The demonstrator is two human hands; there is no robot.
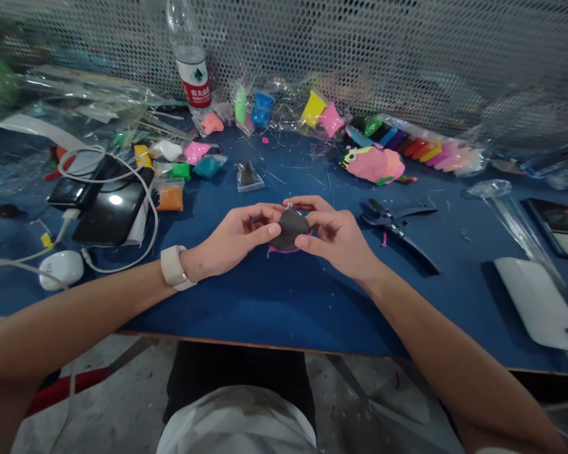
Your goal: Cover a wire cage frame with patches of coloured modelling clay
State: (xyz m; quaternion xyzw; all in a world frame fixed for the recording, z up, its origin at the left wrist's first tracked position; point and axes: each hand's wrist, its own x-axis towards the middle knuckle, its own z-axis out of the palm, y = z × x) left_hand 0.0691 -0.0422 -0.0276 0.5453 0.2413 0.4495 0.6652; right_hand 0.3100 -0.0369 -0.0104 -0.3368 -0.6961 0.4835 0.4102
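Note:
Both my hands meet over the middle of the blue table (274, 302). My left hand (234, 239), with a white watch on its wrist, and my right hand (334, 233) pinch a dark grey lump of clay (288, 228) between thumbs and fingers. A thin pink piece (284, 251) shows just under the lump. A small shiny bit sits at the lump's top edge; I cannot make out what it is.
Black scissors (397, 224) lie right of my hands. A pink clay fish (373, 164) and a row of coloured clay sticks (426, 150) sit behind. Small clay bags (196, 151), a water bottle (189, 57), phones with white cables (106, 211) and a white mouse (61, 268) are at the left.

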